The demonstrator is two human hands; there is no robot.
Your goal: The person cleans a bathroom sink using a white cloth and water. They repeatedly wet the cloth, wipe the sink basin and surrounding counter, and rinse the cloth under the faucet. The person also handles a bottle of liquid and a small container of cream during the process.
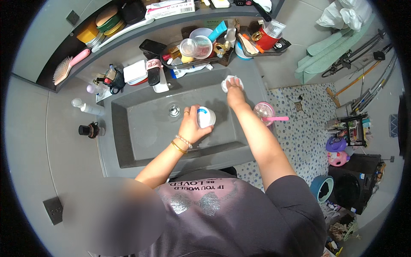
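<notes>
My left hand [192, 125] is closed around a white cylindrical container [205, 117] with a blue mark, held over the grey sink basin [151, 135] to the right of the metal drain [174, 110]. On the sink's back right rim my right hand [235, 93] presses its fingers on a crumpled white cloth or tissue [228, 83]; whether the fingers grip it is hidden. Beside my right forearm, a pink-rimmed clear cup [264, 110] stands on the right rim with a pink handle [278, 119] sticking out to the right.
A tray with clear plastic cups [203, 47] and tubes stands behind the basin, next to a red cup [268, 40]. Above runs a curved grey shelf [179, 20] with a pink hairbrush [71, 66]. A white pump bottle [91, 108] stands at the left.
</notes>
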